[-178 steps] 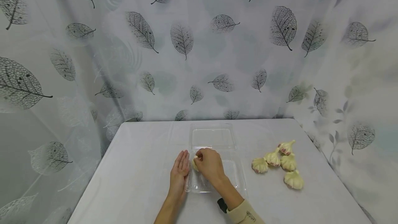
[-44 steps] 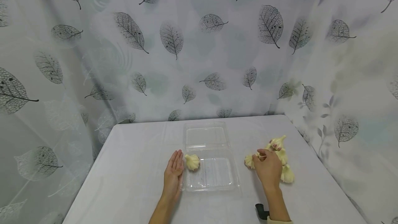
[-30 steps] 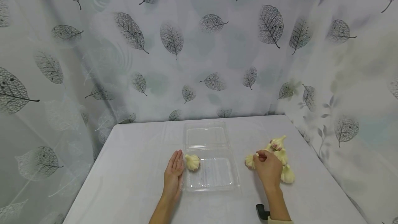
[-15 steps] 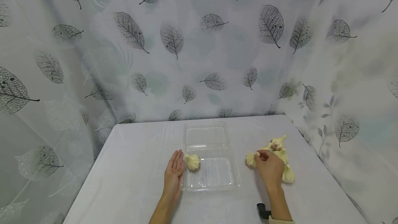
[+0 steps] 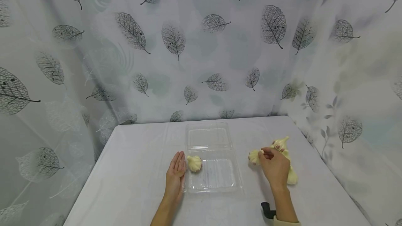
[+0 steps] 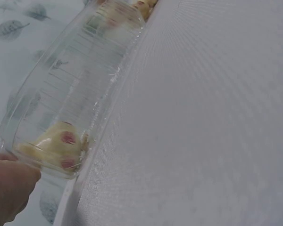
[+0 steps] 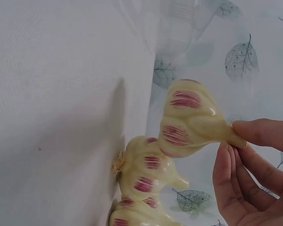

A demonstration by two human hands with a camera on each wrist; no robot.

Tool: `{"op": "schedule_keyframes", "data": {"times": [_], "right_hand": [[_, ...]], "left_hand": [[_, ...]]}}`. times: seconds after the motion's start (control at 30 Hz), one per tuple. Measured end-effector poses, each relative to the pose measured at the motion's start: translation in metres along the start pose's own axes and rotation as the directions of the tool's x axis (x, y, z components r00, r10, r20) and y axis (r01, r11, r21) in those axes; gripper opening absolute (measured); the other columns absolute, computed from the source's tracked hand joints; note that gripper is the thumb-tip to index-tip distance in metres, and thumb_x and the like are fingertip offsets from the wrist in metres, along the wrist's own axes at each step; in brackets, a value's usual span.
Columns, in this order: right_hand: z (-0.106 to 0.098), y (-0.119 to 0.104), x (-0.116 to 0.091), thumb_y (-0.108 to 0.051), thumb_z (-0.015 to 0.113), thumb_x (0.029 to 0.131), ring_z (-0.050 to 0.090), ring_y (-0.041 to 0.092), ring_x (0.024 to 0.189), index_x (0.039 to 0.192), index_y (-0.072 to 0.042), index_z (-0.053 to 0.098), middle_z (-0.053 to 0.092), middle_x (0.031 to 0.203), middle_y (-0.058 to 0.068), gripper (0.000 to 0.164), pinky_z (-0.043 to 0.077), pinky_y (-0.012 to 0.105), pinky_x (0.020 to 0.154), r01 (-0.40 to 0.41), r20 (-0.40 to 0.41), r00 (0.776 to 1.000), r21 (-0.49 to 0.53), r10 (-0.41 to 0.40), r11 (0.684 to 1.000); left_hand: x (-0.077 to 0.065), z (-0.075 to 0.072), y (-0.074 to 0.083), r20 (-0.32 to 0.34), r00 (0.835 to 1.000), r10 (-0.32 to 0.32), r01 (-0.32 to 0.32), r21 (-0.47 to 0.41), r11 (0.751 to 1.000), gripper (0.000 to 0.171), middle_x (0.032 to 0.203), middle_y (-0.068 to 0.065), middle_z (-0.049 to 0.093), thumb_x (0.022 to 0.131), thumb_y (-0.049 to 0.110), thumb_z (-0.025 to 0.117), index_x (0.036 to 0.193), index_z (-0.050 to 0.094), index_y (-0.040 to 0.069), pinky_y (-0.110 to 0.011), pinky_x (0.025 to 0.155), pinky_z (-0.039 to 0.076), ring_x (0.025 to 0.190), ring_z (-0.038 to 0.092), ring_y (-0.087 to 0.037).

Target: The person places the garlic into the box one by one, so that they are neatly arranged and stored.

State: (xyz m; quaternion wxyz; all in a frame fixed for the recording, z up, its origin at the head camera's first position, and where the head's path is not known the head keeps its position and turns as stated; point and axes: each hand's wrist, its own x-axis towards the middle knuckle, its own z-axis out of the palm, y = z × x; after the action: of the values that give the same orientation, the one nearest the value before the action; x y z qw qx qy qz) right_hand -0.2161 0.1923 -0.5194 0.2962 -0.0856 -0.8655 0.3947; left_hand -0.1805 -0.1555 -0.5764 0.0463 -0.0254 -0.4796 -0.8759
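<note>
My left hand lies with straight fingers along the left side of an open clear plastic container. Inside that container, by its left wall, sits one garlic bulb, cream with reddish patches in the left wrist view. Thumb and fingers of my right hand pinch the stem of another garlic bulb. This bulb is raised off the tabletop, its root end towards the table in the right wrist view. Just beside it are more garlic bulbs, partly covered by my right hand in the head view.
The container's hinged lid lies folded back towards the far edge of the white-covered table. A leaf-printed curtain hangs behind and at both sides. Near my right wrist is a black mount.
Since the oldest frame, my right hand has left one bulb in the container and gone right to the pile. There it has pinched another bulb and lifted it slightly. My left hand stays by the container.
</note>
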Motion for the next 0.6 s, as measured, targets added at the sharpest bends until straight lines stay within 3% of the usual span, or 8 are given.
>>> {"op": "schedule_keyframes", "data": {"times": [0.6], "right_hand": [[-0.01,-0.028,0.007,-0.009,0.083,0.088,0.071,0.022,0.075,0.099,-0.002,0.08,0.077,0.084,0.009,0.014,0.045,0.002,0.06,0.042,0.014,0.999,0.05,-0.043,0.998]], "left_hand": [[0.0,0.0,0.0,0.006,1.0,-0.003,0.003,0.025,1.0,0.069,0.174,-0.015,0.009,0.103,-0.015,0.029,0.166,0.007,0.001,-0.027,0.127,0.022,0.161,0.009,-0.027]]}}
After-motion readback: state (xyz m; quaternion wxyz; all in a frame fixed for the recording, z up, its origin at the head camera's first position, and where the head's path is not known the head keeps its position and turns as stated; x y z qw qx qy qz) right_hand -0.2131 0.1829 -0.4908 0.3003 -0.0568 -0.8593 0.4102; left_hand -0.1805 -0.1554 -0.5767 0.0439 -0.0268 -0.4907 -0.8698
